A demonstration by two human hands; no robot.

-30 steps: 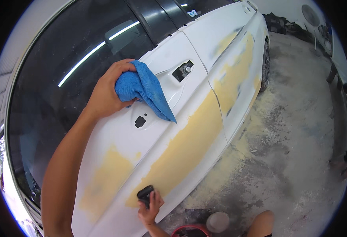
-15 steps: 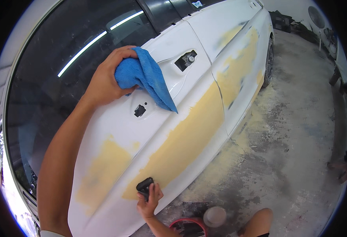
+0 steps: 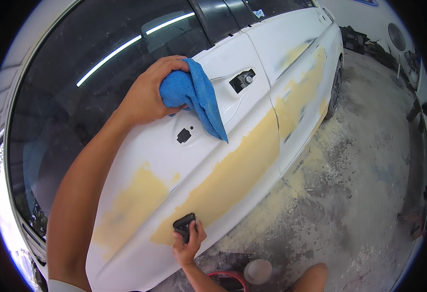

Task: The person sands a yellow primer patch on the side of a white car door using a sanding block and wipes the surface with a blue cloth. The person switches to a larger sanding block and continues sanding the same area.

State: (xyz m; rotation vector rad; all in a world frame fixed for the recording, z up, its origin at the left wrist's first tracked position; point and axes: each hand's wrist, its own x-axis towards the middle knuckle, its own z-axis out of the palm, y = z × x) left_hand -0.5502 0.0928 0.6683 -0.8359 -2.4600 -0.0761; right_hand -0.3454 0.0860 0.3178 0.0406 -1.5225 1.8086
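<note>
My left hand (image 3: 151, 92) is wrapped round a bunched blue cloth (image 3: 201, 97), high on the white car door (image 3: 147, 146) between the two door-handle openings. One corner of the cloth hangs down over the panel. Lower down, my right hand (image 3: 188, 247) grips a small black sanding block (image 3: 184, 225) against the near end of a long patch of yellowish filler (image 3: 228, 175). The block's underside is hidden. Another filler patch (image 3: 130, 204) lies to its left, above the body crease.
Dark window glass (image 3: 91, 87) runs along the upper left. A red-rimmed bucket (image 3: 245, 281) and a whitish round container (image 3: 258, 271) stand on the dusty floor below the door. My bent knee (image 3: 314, 275) is close by. A fan (image 3: 396, 36) stands far right.
The view has shifted a little, so the car sits further right and lower. The sanding block has moved slightly up along the filler. The left hand still holds the cloth at the same spot.
</note>
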